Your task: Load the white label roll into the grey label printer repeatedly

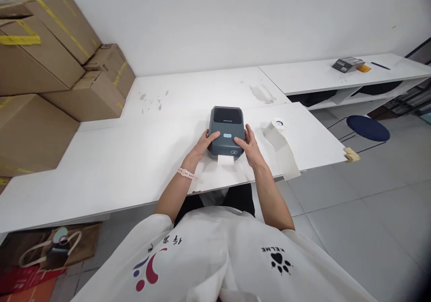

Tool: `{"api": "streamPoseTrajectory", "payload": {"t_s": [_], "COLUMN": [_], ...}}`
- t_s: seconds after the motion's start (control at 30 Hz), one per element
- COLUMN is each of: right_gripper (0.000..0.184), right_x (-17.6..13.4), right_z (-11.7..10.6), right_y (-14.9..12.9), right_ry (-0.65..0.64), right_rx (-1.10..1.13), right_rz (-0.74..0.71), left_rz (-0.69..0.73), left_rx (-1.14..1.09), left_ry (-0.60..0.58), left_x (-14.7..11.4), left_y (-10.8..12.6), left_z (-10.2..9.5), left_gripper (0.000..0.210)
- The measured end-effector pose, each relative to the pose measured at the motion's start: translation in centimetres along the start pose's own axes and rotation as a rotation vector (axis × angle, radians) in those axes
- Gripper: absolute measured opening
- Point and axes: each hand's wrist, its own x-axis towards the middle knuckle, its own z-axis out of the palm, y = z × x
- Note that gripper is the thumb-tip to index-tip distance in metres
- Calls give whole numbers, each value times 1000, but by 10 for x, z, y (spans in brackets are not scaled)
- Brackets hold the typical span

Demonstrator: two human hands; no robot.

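Observation:
A dark grey-blue label printer (pixel 226 129) stands on the white table (pixel 161 153) in front of me. My left hand (pixel 204 143) grips its left side, the thumb lying on the top cover. On the opposite side my right hand (pixel 249 145) holds it too, thumb on the cover and fingers along the side. A short white label strip (pixel 225 160) sticks out of the printer's front slot. To the right lies a label roll (pixel 276 124), its loose paper tail hanging over the table's front edge.
Cardboard boxes (pixel 90 93) with yellow tape are stacked at the left. A second table at the right back carries a small dark box (pixel 348 64) and a pen (pixel 380 65). A blue stool (pixel 368 128) stands to the right; bags (pixel 55 250) lie below at the left.

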Motion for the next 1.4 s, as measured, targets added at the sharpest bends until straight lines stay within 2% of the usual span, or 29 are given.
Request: {"api": "streamPoseTrajectory", "payload": {"t_s": [0.1,0.33,0.4,0.5,0.53,0.57,0.67,0.73,0.87,1.0,1.07,1.13,1.2,1.3,1.33,1.4], "right_gripper": [104,109,110,107,106,106,104,101,109,115,117,116,116,112,107,92], "right_x": [2,4,4,4,4,4,4,4,8,10,13,16,18,10,5,-9], "right_z": [0,4,4,4,4,4,5,6,9,16,19,19,17,12,9,6], "right_y": [3,2,3,4,4,5,5,4,-5,-18,-23,-24,-21,-12,-8,-1], "right_ry": [-108,-10,-18,-26,-24,-20,-22,-28,21,84,92,99,99,34,13,5], "right_rx": [84,144,133,131,140,152,156,128,98,-1,-45,-82,-104,-81,-75,-92], "right_rz": [62,102,101,88,85,81,71,72,82,70,74,69,61,31,14,-20], "left_rz": [5,49,74,193,228,220,32,-64,-23,33,61,89,141,273,313,344], "left_rx": [-7,71,83,142,162,160,82,29,39,106,159,215,245,208,193,178], "left_ry": [-62,-14,100,451,524,522,235,111,74,38,38,86,220,480,514,473], "left_x": [-1,4,-8,-42,-54,-64,-81,-81,-74,-74,-76,-80,-82,-78,-75,-68], "left_y": [0,2,-5,-27,-35,-42,-52,-51,-46,-55,-59,-58,-52,-40,-37,-32], "left_z": [-1,-2,3,14,18,22,31,34,32,25,23,21,18,11,9,6], "left_gripper": [59,52,51,44,38,33,39,39,39,37,38,42,42,33,32,41]}}
